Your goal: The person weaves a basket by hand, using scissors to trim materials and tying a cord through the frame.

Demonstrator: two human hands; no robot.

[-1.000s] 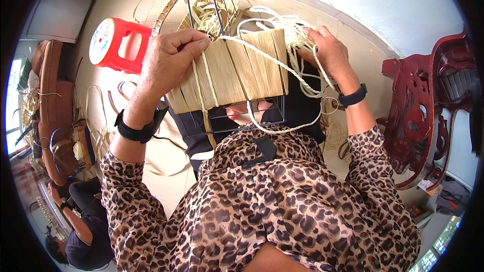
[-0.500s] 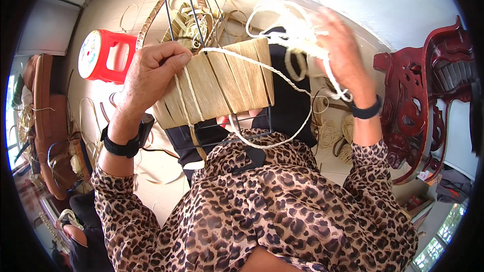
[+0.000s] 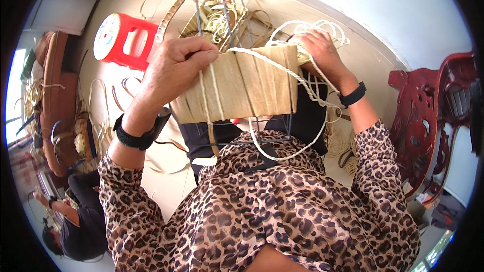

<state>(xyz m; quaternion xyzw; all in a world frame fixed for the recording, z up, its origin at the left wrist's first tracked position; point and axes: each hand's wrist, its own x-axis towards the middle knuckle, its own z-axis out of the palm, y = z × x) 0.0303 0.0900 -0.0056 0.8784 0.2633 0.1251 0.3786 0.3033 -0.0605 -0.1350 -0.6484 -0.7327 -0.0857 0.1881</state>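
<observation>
A black wire frame (image 3: 290,126) rests on my lap, its side covered by a panel of wide tan strips (image 3: 257,83). My left hand (image 3: 181,68) is closed at the panel's upper left edge, thumb and fingers pinching the rim beside the cord. White twisted cord (image 3: 324,126) runs down over the panel in two strands, crosses its top to the right and hangs in a long loop below. My right hand (image 3: 320,53) is closed around a loose bundle of that cord (image 3: 333,26) at the panel's right end; some fingers are hidden.
Beyond the frame stands a basket (image 3: 214,25) with an arched handle and loose strips in it. A red stool (image 3: 133,43) is at the left, a carved dark-red wooden chair (image 3: 418,121) at the right. Another person (image 3: 80,221) sits at the lower left. Cord coils (image 3: 343,146) lie on the floor.
My right hand has come down and inward with the cord bundle to the panel's right end. My left hand keeps its pinch on the rim. The whole view has shifted somewhat.
</observation>
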